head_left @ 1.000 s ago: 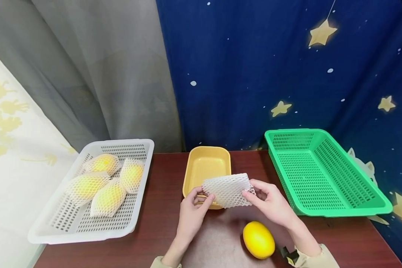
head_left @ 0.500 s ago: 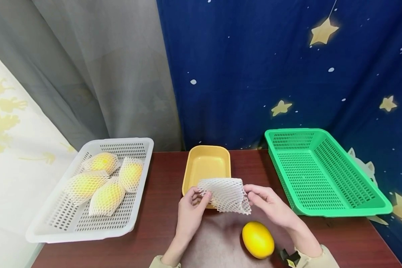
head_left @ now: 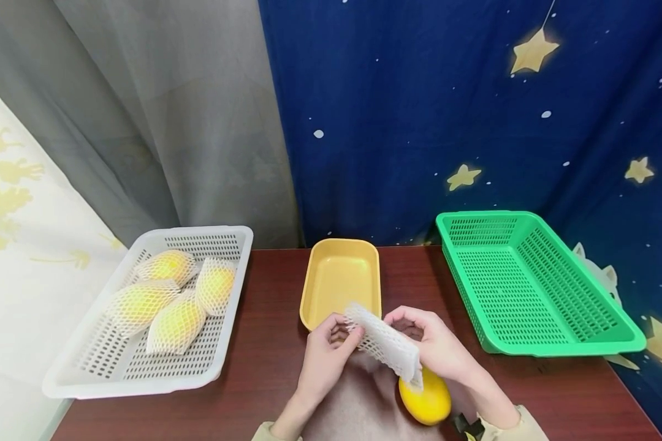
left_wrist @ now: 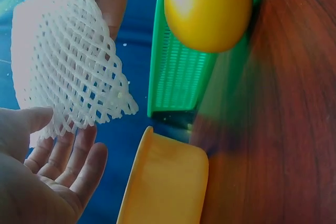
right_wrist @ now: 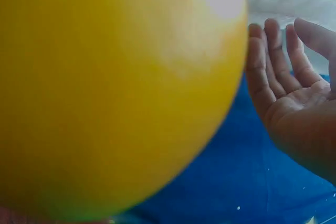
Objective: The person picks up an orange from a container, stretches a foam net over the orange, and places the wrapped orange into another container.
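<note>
My left hand (head_left: pixel 325 355) pinches one end of a white foam fruit net (head_left: pixel 386 346) between thumb and fingers. The net is slanted, its far end hanging lower on the right, with a row of open mesh visible in the left wrist view. At the other end my right hand (head_left: pixel 438 343) has its thumb and fingertips close together on the net's edge; the net partly hides it in the head view. Just under the net lies a smooth yellow fruit, mango-like (head_left: pixel 427 401), on the table; it fills much of the right wrist view.
A white basket (head_left: pixel 138 389) with several net-wrapped yellow fruits (head_left: pixel 176 324) stands at the left. Behind my hands is a shallow yellow tray (head_left: pixel 339 278). The green basket (head_left: pixel 529 300) stands at the right, before a blue star-patterned curtain (head_left: pixel 391 122).
The net has turned from nearly level to slanted, its right end dropping toward me and over the fruit. My right hand has moved closer to my left; the fruit stays put.
</note>
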`<state>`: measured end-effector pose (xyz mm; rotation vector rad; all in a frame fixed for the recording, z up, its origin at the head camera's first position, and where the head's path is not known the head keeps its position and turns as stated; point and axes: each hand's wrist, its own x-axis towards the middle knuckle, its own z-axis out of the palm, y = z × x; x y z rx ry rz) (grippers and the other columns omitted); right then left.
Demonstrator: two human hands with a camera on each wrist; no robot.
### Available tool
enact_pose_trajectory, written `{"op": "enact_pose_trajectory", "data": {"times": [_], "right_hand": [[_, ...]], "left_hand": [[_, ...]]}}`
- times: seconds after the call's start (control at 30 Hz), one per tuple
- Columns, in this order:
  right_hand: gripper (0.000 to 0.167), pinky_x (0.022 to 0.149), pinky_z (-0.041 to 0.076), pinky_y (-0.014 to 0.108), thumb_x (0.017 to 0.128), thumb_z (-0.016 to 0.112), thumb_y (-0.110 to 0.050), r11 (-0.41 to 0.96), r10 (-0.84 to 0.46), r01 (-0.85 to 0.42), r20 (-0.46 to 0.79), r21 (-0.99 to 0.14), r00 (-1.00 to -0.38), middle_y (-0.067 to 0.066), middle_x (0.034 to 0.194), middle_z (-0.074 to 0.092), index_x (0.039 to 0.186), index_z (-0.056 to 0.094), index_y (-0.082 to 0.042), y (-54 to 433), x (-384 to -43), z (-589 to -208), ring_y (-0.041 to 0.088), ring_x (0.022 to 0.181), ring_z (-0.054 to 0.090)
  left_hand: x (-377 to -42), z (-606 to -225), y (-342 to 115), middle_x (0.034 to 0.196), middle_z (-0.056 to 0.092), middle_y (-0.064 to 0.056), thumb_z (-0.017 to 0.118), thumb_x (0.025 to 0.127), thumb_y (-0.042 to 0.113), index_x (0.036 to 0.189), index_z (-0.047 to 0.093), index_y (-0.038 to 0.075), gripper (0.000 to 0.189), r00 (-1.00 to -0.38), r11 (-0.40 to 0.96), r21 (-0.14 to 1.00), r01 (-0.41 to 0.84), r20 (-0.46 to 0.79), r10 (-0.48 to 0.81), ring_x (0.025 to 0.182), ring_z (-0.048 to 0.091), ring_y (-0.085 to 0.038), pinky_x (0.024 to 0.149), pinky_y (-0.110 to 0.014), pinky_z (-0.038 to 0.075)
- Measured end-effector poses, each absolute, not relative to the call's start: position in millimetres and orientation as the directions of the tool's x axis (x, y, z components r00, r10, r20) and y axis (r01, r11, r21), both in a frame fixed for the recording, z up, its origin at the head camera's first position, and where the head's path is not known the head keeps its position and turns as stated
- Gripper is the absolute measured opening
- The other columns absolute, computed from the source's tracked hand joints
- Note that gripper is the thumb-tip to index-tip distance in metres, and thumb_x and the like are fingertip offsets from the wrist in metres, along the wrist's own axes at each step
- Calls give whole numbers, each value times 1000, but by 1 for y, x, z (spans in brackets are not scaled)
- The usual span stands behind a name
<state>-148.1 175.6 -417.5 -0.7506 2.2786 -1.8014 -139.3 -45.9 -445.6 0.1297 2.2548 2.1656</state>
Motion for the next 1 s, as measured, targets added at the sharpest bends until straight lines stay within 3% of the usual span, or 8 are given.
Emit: {"op": "enact_pose_trajectory", "data": {"times": [0.13, 0.33, 0.5, 0.6, 0.73, 0.83, 0.93, 1.0], "right_hand": [[25, 88, 60, 24, 101, 69, -11, 305, -426, -320, 172, -897, -888, 9, 115, 76, 126, 67, -8, 172, -147, -418, 9, 102, 73], [50, 96, 59, 24, 102, 69, -23, 350, -465, -260, 74, -900, -882, 16, 139, 68, 148, 56, -8, 173, -147, -414, 16, 118, 69], [46, 89, 61, 23, 101, 72, -21, 337, -471, -242, 60, -910, -880, 17, 119, 75, 139, 61, 2, 172, -146, -413, 5, 100, 71], [28, 81, 62, 23, 100, 73, -18, 322, -444, -243, 81, -915, -892, 11, 102, 75, 122, 70, -1, 173, -147, -413, 2, 87, 70], [9, 74, 60, 23, 102, 67, -11, 265, -391, -245, 129, -933, -911, 2, 92, 71, 105, 70, -3, 175, -147, -412, 4, 80, 70], [12, 74, 61, 22, 105, 61, -6, 211, -353, -253, 168, -944, -921, -8, 92, 72, 109, 67, 3, 178, -148, -411, 3, 80, 70], [18, 73, 61, 22, 106, 57, -4, 152, -321, -244, 185, -958, -929, -15, 93, 74, 117, 63, 10, 183, -149, -408, 3, 78, 72], [23, 70, 61, 21, 107, 55, -4, 118, -296, -237, 194, -964, -935, -15, 93, 74, 122, 61, 12, 188, -150, -405, 3, 76, 71]], "left_hand": [[-137, -447, -43, 92, 76, -23, 75, 94, 7, 101, 69, -3, 13, -992, 53, 996, 70, 64, 105, 74, 67, 1, 68, -18, 59], [-135, -446, -39, 100, 75, -23, 70, 95, 0, 105, 69, -5, 11, -988, 93, 993, 66, 53, 144, 79, 66, 2, 71, -15, 57], [-134, -446, -38, 101, 74, -22, 68, 96, -1, 107, 69, -6, 12, -987, 90, 994, 68, 54, 151, 81, 66, 1, 74, -15, 58], [-135, -447, -40, 100, 74, -24, 65, 98, -1, 108, 67, -8, 12, -985, 45, 997, 62, 54, 162, 81, 66, 1, 75, -15, 58], [-137, -451, -44, 99, 73, -28, 60, 104, 4, 112, 60, -12, 18, -976, -47, 999, 19, 28, 214, 81, 68, 0, 77, -19, 60], [-138, -451, -46, 89, 73, -20, 58, 107, 9, 114, 57, -11, 21, -972, -69, 997, -23, -6, 235, 74, 65, 0, 73, -20, 57], [-141, -449, -48, 77, 67, -4, 58, 107, 13, 112, 55, -9, 22, -975, -60, 997, -45, -30, 221, 66, 59, 0, 66, -18, 49], [-143, -447, -48, 74, 65, 1, 59, 107, 14, 111, 54, -8, 23, -976, -76, 995, -57, -40, 214, 64, 60, 0, 67, -19, 51]]}}
